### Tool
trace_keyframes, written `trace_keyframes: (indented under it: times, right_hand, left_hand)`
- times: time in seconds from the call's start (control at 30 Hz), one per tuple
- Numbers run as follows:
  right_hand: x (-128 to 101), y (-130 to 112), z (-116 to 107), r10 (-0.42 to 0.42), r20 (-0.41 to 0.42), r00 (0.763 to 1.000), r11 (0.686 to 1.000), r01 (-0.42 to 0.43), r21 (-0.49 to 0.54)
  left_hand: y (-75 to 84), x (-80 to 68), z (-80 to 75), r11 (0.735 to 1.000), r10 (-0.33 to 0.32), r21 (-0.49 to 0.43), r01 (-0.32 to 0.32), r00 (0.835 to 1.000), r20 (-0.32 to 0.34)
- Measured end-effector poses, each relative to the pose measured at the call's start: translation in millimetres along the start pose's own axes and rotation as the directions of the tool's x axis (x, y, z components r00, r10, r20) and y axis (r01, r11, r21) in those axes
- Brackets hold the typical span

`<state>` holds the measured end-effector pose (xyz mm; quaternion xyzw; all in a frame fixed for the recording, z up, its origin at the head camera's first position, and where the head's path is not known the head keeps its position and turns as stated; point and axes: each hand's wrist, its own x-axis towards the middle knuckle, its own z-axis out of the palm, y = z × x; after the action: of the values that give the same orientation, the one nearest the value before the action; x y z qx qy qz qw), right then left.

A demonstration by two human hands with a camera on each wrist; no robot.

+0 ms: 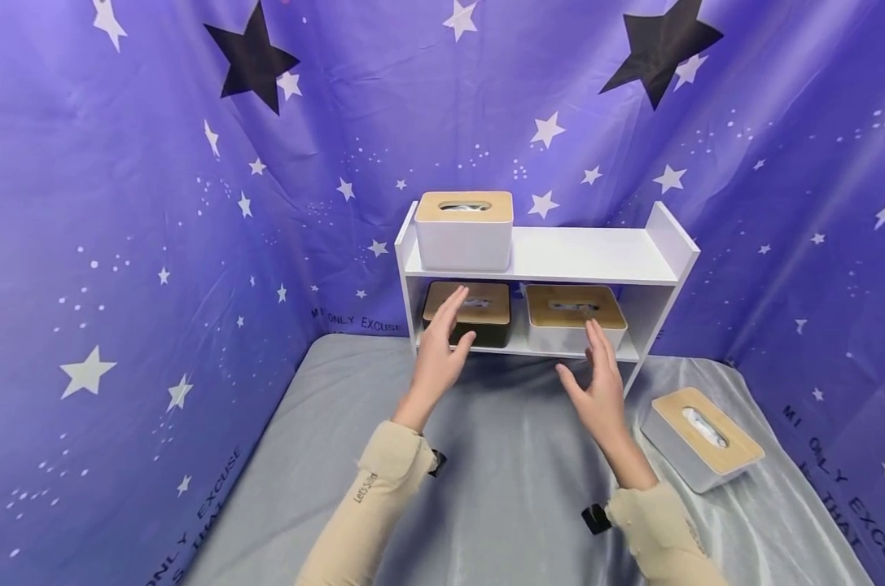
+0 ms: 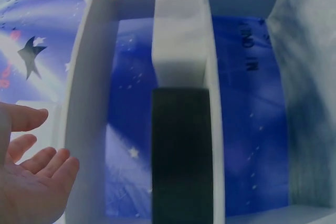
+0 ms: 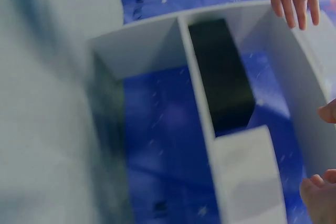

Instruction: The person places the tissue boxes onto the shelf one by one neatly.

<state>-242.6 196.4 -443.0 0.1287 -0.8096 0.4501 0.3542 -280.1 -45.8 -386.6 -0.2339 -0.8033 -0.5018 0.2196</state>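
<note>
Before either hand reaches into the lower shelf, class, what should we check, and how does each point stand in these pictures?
1. Left hand free: ok, fingers straight, holding nothing.
2. Right hand free: ok, open, holding nothing.
3. Black box within reach: ok, on the lower shelf right in front of the left hand.
4. White box beside it upright with its lid on: ok.
5. Clearance above the lower boxes under the top board of the shelf: cannot tell.
6. Spare box on the cloth clear of the right arm: ok, it lies apart, to the right.
</note>
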Motion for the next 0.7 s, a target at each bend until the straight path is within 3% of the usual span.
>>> trace_keyframes:
  times: [0.3, 0.5, 0.7]
  right_hand:
    - [-35.1, 42.2, -30.3, 0.145, -0.061, 0.988, 0.987, -0.149, -0.061]
    - [-51.4, 64.4, -51.6, 0.198, -0.120, 0.973, 0.970, -0.212, -0.122]
    - [-69.0, 85.0, -73.6, 0.314, -0.168, 0.934, 0.923, -0.342, -0.175]
  left_hand:
    - [-11.6, -15.0, 37.5, 1.000, -0.005, -0.002, 0.005, 0.995, 0.096]
    - [-17.3, -24.5, 64.8, 0.999, -0.041, 0.014, 0.039, 0.982, 0.182]
    - [-19.7, -32.9, 88.1, 0.998, -0.047, 0.039, 0.039, 0.971, 0.233]
